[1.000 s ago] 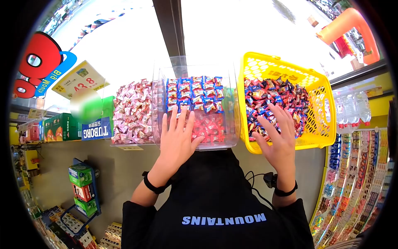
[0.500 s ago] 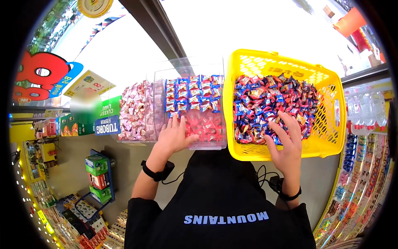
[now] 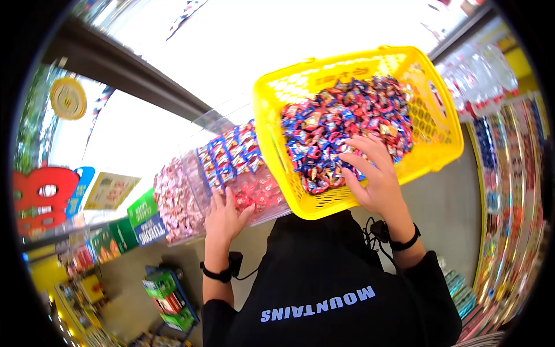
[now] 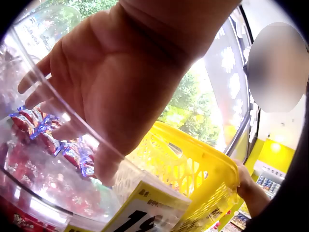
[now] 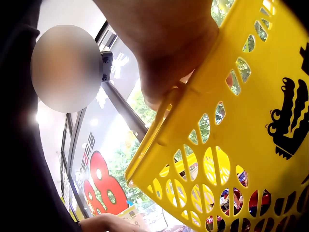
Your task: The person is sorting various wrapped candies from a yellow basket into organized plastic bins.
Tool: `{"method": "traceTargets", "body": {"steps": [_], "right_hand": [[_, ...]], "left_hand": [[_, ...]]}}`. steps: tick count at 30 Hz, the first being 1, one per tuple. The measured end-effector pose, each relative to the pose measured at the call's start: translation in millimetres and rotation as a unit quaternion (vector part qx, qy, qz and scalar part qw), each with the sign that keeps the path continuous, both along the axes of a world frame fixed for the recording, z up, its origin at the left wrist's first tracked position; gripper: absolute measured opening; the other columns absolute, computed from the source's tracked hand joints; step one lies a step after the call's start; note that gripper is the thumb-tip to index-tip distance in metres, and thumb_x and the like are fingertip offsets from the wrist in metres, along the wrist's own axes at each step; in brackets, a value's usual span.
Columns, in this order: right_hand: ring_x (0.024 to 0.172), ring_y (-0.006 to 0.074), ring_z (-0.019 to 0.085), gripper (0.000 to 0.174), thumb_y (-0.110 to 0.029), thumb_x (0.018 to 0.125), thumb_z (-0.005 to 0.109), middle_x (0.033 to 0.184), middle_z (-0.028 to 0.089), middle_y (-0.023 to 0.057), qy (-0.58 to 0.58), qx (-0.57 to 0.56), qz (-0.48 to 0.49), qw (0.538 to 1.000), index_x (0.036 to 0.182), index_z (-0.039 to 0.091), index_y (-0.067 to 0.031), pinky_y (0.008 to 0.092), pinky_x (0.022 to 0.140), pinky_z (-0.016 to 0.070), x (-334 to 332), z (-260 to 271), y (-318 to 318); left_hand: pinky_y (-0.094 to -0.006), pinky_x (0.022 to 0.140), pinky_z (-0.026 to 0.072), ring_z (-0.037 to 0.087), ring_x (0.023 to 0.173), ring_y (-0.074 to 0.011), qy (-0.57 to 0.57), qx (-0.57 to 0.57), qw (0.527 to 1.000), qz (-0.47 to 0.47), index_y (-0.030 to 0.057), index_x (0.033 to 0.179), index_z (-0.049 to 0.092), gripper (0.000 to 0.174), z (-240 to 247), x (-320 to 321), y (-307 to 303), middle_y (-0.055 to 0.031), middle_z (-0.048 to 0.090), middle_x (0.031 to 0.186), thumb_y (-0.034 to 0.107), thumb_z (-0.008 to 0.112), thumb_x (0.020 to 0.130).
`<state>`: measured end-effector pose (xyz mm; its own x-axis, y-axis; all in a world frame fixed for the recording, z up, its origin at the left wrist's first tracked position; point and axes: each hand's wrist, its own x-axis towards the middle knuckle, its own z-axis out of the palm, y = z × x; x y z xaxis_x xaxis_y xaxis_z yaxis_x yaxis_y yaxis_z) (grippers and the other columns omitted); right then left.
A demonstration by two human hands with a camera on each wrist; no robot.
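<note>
Left hand [image 3: 222, 217]: grip open, flat fingers pressed on the front of the clear bin [image 3: 226, 122], over the red sweets. Yellow basket [image 3: 267, 139], to its right, has swung in over the last second, and its corner now overlaps the bin. Right hand [image 3: 373, 179]: grip open, fingers spread on the basket's wrapped candies [image 3: 347, 110], palm at the near rim.

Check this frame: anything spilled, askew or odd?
Nothing spilled. The yellow basket looks slanted, but so does the clear bin beside it, so it's likely camera tilt. Right hand lies on its candies.
</note>
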<state>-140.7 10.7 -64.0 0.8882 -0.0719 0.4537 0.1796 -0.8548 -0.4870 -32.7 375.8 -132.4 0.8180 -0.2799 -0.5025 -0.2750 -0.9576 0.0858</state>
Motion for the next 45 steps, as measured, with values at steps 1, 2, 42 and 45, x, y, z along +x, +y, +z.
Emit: {"method": "traceTargets", "body": {"steps": [1,2,42,45], "right_hand": [[0.129,0.0357,0.066,0.026,-0.009,0.087,0.080,0.132,0.071,0.0135,-0.006,0.001,-0.011,1.000,0.113,0.077,-0.0081,0.0566,0.120,0.0450,-1,0,2],[0.129,0.0360,0.066,0.026,-0.009,0.087,0.080,0.132,0.071,0.0133,-0.014,-0.005,-0.023,1.000,0.113,0.077,-0.0081,0.0561,0.120,0.0455,-2,-1,4],[0.129,0.0327,0.064,0.020,-0.014,0.087,0.076,0.134,0.068,0.0161,-0.134,-0.020,0.098,0.986,0.106,0.072,-0.0064,0.0516,0.115,0.0471,-28,-14,-212],[0.127,0.0322,0.065,0.020,-0.015,0.090,0.073,0.133,0.068,0.0162,-0.129,-0.019,0.103,0.986,0.107,0.072,-0.0046,0.0511,0.114,0.0474,-31,-17,-214]], "left_hand": [[-0.0546,0.121,0.0435,0.044,0.154,-0.0485,-0.017,0.002,1.000,-0.014,0.0011,0.163,0.045,0.096,9,-1,-1,-0.0398,0.034,0.168,0.065,0.070,0.095],[-0.0551,0.122,0.0417,0.045,0.153,-0.0474,-0.061,-0.026,0.997,-0.048,0.0020,0.161,0.047,0.091,15,-2,0,-0.0371,0.036,0.168,0.059,0.072,0.096],[-0.0507,0.116,0.0468,0.059,0.139,-0.0414,-0.261,-0.281,0.884,-0.268,0.0101,0.132,0.072,0.042,172,18,-414,-0.0181,0.062,0.150,0.021,0.081,0.092],[-0.0511,0.116,0.0473,0.059,0.138,-0.0421,-0.209,-0.253,0.894,-0.304,0.0112,0.134,0.072,0.046,127,38,-430,-0.0205,0.062,0.150,0.026,0.081,0.092]]}}
